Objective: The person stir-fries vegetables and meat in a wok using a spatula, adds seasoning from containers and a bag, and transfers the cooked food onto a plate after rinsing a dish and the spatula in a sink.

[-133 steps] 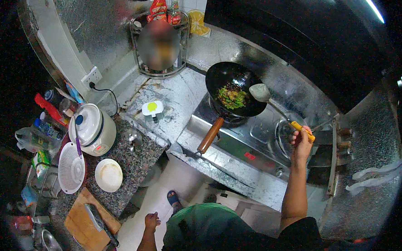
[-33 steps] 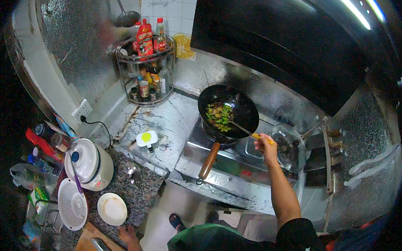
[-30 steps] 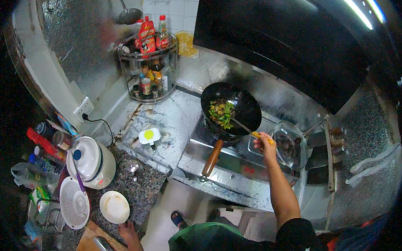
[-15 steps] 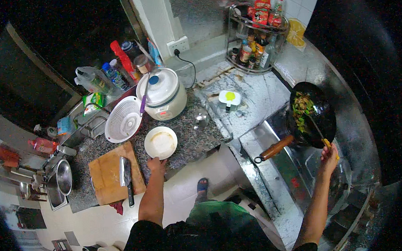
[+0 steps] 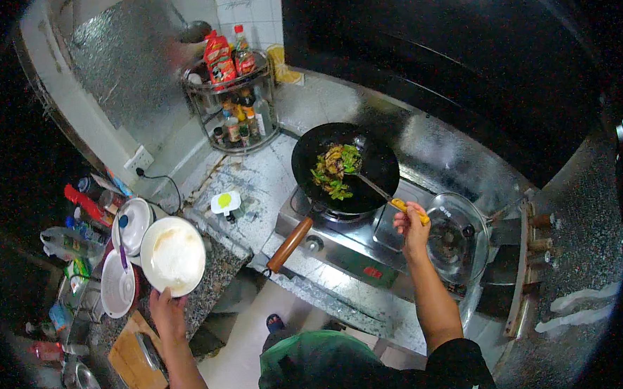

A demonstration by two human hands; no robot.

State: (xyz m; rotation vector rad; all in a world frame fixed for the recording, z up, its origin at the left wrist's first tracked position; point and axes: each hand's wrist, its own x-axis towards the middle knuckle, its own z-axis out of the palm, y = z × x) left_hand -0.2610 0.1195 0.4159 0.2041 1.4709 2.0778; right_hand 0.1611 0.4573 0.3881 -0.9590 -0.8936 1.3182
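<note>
My left hand [image 5: 168, 313] grips the near rim of a white plate [image 5: 175, 261], which is lifted in front of the rice cooker. Brownish residue marks the inside of the plate. My right hand [image 5: 413, 226] is closed round the yellow handle of a spatula [image 5: 377, 187]. Its metal end reaches into the food [image 5: 338, 166], a mix of green vegetable pieces and brown bits. That food lies in a black wok [image 5: 302, 155] on the stove, and the wok's wooden handle [image 5: 291, 245] points toward me.
Right of the wok lies a glass lid [image 5: 461, 232]. A wire rack [image 5: 214, 148] of sauce bottles stands behind, near a small white and green thing [image 5: 225, 202]. At left are a rice cooker [image 5: 131, 219], a strainer basket [image 5: 117, 293], and a cutting board [image 5: 134, 366] with a cleaver [image 5: 150, 351].
My left hand has raised the plate off the counter. The view has swung right toward the stove. My right hand still holds the spatula in the wok.
</note>
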